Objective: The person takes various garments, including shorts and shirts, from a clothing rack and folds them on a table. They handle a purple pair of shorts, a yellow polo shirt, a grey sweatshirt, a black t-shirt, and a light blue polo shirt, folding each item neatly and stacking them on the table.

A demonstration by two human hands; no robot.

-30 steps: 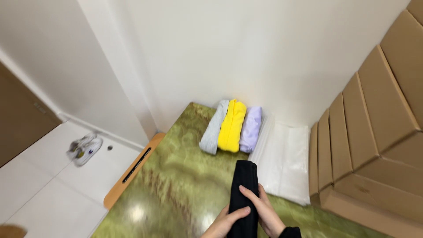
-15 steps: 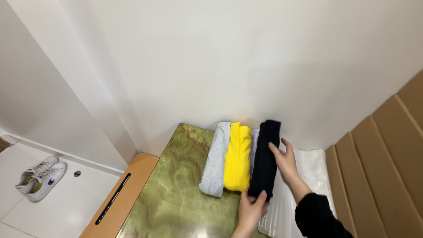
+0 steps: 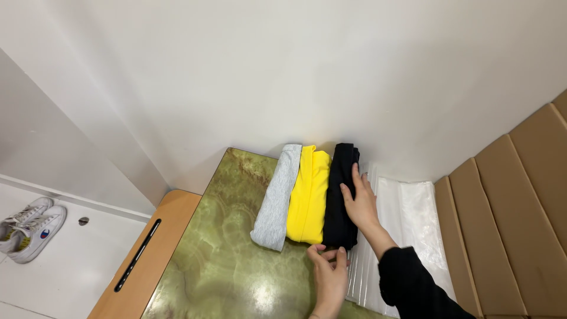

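A long, narrow folded black cloth garment [image 3: 341, 195] lies on the glossy green marble-patterned worktop [image 3: 224, 260], its far end close to the white wall [image 3: 307, 71]. It sits touching the right edge of a folded bright yellow cloth garment [image 3: 308, 195], which in turn lies against a folded light grey cloth garment [image 3: 276, 198]; the three form a row side by side. The right hand [image 3: 359, 204], coming out of a black sleeve [image 3: 413, 286], rests flat on the right side of the black garment, its grip apart with fingers stretched along the fabric. The left hand [image 3: 329, 277] is at the near end of the same garment, its fingertips pinched together on the bottom edge of the black cloth. Just right of the garments lies a sheet of clear crinkled plastic [image 3: 407, 218], and beyond it stand brown cardboard boxes [image 3: 514, 207]. Down on the white floor at the left sit a pair of white sneakers [image 3: 26, 227].
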